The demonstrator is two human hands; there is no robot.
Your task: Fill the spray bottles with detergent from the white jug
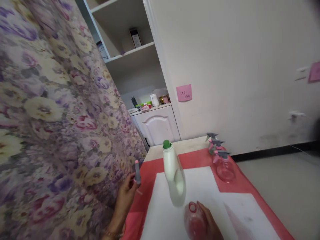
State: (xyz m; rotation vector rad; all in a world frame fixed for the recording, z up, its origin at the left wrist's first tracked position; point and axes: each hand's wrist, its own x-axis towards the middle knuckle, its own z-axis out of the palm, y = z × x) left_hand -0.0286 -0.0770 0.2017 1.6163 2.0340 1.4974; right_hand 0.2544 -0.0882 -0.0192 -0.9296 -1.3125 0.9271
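Pinched in the fingers of my left hand (130, 186) is a grey and pink spray nozzle (137, 172), held off the table's left side by the curtain. My right hand (210, 221) wraps the right side of a clear pink bottle (195, 220) whose round mouth is uncovered and faces up. Behind that bottle, on the white sheet, stands a large pale green jug (173, 173) with a handle hole; something green (166, 144) shows at its neck. Several spray bottles (225, 168) with grey and pink heads stand in a row at the table's right edge.
A red cloth (197, 156) and white sheets (200, 175) cover the table. A flowered curtain (62, 116) hangs close on the left. Behind are a shelf unit (157, 126) with small items and a wall bearing a pink note (184, 93).
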